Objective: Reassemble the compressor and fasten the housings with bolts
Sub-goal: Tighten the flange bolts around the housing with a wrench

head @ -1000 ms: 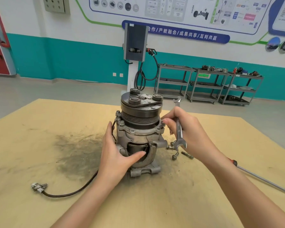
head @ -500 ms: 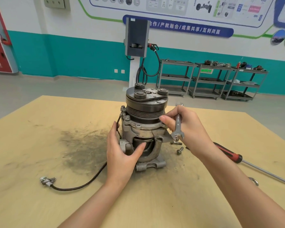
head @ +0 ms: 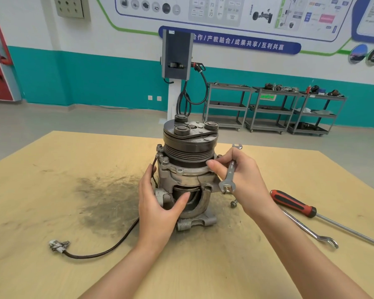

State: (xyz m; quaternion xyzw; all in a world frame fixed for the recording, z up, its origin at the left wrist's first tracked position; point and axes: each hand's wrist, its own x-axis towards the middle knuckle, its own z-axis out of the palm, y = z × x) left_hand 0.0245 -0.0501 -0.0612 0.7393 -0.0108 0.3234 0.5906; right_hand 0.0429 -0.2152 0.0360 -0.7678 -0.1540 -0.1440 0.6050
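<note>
Right hand (head: 244, 180) has lifted slightly, spanner (head: 230, 169) pinched in its fingers, thumb on compressor (head: 188, 169); left hand (head: 158, 203) still grips housing. Bolt (head: 233, 203) waits on surface (head: 73, 169).

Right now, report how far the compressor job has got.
Done: compressor stands upright, housings stacked. In hand: left hand steadies it; right hand holds a wrench at its flange. Left: a loose bolt lies on the table.
</note>
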